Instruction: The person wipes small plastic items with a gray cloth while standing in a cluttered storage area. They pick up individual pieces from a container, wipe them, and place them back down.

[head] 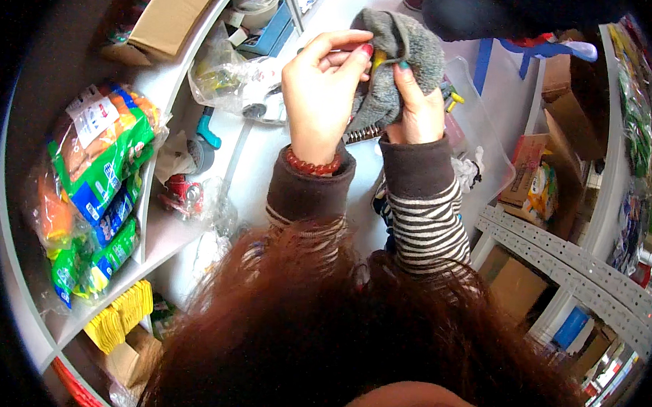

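Note:
A grey knitted fabric item (422, 48), folded or bunched, is held up in front of me. My right hand (419, 111) grips its lower right part, the thumb pressing on the knit near its opening. At the left edge of the fabric is my left hand (326, 87), thumb and index finger brought close together; whether something thin is between them cannot be told. A small yellow thing (378, 60) shows between the hands, against the knit. Below the fabric lies a dark spiral binding or coil (364, 134), partly hidden.
Shelves on the left hold colourful plastic packages (107, 153), a clear plastic bag (216, 79) and a blue basket (268, 34). A clear plastic bin (497, 151) lies right of my hands, near an open cardboard box (526, 181). Part of a person in dark clothing (479, 15) is at the top.

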`<action>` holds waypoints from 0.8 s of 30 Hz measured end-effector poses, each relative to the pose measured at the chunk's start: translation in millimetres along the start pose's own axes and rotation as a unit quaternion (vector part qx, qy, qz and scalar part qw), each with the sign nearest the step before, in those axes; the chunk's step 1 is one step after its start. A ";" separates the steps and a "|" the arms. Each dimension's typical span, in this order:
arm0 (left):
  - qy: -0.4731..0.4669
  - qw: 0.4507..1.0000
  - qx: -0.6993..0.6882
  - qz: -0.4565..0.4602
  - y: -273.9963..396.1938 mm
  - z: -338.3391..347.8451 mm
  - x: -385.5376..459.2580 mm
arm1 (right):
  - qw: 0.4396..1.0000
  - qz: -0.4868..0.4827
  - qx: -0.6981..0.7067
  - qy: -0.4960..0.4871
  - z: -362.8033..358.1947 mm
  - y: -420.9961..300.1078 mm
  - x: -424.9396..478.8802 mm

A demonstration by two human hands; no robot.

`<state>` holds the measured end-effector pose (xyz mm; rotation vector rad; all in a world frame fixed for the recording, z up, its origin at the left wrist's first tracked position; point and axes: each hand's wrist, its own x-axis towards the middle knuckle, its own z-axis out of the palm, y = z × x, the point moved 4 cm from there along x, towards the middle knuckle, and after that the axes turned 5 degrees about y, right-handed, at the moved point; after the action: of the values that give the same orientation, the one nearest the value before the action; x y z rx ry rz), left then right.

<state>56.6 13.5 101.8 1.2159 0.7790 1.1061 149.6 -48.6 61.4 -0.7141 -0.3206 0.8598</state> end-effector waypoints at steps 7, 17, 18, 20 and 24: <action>-0.068 0.993 0.097 -0.024 -7.9 -3.1 1.2 | 0.995 -0.007 -0.093 0.026 -7.1 -5.6 2.1; -0.142 0.988 0.048 -0.035 -28.8 1.9 1.7 | 0.995 0.012 -0.093 0.036 -26.7 -5.7 9.8; -0.142 0.989 0.029 -0.023 -24.6 1.7 2.3 | 0.996 0.033 -0.069 0.038 -25.7 -4.7 9.2; -0.120 0.992 0.003 -0.033 -25.4 -0.5 2.9 | 0.995 0.078 -0.022 0.057 -26.7 -1.8 7.7; -0.057 0.997 -0.034 -0.024 -28.4 -4.3 4.7 | 0.993 0.093 -0.016 0.071 -15.6 -5.6 0.3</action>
<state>60.7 19.9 73.6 1.1857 0.6752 1.0066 161.3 -57.7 53.9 -0.8397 -0.1432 0.9755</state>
